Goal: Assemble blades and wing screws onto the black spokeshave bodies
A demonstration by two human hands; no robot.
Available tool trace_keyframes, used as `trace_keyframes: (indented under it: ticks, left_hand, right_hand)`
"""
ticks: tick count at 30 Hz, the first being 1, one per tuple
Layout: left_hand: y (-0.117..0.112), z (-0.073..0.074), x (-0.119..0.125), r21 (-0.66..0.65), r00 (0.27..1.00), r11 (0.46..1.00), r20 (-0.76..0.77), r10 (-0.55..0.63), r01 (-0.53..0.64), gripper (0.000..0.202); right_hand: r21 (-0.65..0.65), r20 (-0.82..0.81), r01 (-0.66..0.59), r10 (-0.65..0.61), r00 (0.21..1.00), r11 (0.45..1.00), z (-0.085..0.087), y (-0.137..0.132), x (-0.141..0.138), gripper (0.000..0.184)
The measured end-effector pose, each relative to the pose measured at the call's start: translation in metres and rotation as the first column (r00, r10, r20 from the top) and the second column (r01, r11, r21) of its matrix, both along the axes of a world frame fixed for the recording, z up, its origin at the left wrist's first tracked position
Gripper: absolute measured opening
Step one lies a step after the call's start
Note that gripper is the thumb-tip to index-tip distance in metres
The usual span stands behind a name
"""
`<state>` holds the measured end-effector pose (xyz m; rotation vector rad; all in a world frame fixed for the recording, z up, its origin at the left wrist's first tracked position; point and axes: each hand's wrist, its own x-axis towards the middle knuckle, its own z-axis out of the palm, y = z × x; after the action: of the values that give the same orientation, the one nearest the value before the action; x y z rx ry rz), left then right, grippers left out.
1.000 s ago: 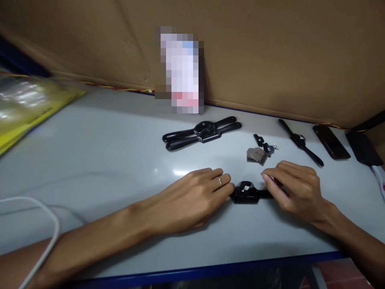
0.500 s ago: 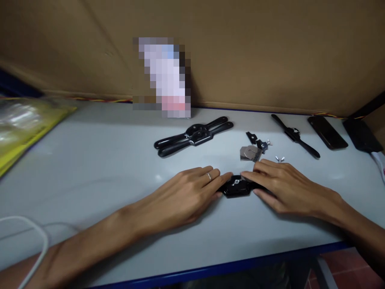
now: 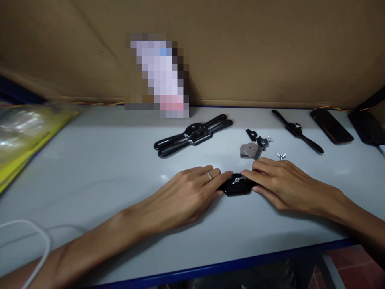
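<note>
A black spokeshave lies flat on the pale table, with a small wing nut on its middle. My left hand, a ring on one finger, covers its left handle. My right hand lies over its right handle, fingertips at the tool's centre. Only the middle body shows between my hands. Just behind them lie a steel blade, small black clamp parts and a loose wing nut.
Two black spokeshaves lie together behind my left hand, another spokeshave at back right. Two dark phones rest at far right. A yellow plastic-wrapped pack sits at left, a white cable at front left. A cardboard wall stands behind.
My right hand slid left along the spokeshave's handle to its centre. The view shifted slightly, and a wing nut now sits on the tool's middle.
</note>
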<state>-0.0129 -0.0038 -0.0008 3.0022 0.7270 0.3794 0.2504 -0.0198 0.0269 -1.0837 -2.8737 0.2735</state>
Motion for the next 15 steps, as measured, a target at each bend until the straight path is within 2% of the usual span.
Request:
trace_keyframes:
  ticks: [9, 15]
  left_hand:
    - [-0.0009, -0.0006, 0.0, 0.006, 1.0, 1.0, -0.008, -0.009, 0.009, 0.027]
    - [0.0001, -0.0018, -0.0009, -0.012, 1.0, 1.0, -0.011, -0.006, 0.006, 0.026]
  right_hand:
    - [-0.052, 0.036, 0.01, -0.008, 0.999, 0.999, 0.0042, 0.0006, -0.0014, 0.028]
    - [-0.041, 0.024, 0.01, -0.009, 1.0, 0.999, 0.0028, -0.0001, -0.0002, 0.029]
